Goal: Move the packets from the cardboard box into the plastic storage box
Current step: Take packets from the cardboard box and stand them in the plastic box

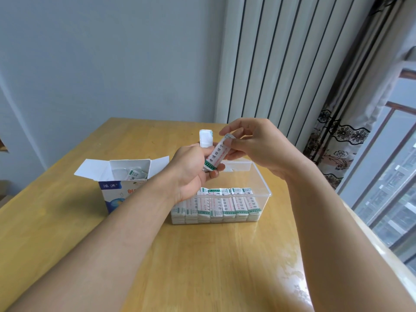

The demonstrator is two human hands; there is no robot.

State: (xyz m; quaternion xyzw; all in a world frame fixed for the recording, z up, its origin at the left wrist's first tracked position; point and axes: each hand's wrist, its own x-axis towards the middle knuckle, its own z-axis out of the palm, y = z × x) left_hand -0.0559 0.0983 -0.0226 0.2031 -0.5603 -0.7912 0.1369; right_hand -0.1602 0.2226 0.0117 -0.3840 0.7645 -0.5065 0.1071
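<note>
Table (225,266): pale wood, filling the lower half of the frame; both forearms reach in from the bottom edge.
Cardboard box (112,190): left of centre, white and blue with printed characters, top flaps open; a few loose packets (135,173) lie inside, partly hidden by the left forearm.
Plastic storage box (262,188): clear, centre of frame, just right of the cardboard box; lid off.
Filed packets (225,202): a row of white packets with green bands, standing side by side along the box's near wall; the far part of the box looks bare.
Held bundle (217,154): a small stack of the same packets, tilted, raised above the storage box's far left corner.
Left hand (191,170): fingers curled round the bundle's lower end.
Right hand (258,145): thumb and forefinger pinching the bundle's upper end, other fingers loosely spread.
White flap (206,138): a small white piece standing just behind the hands; what it belongs to I cannot tell.
Curtain (337,136): patterned, right of frame, beside the window.
</note>
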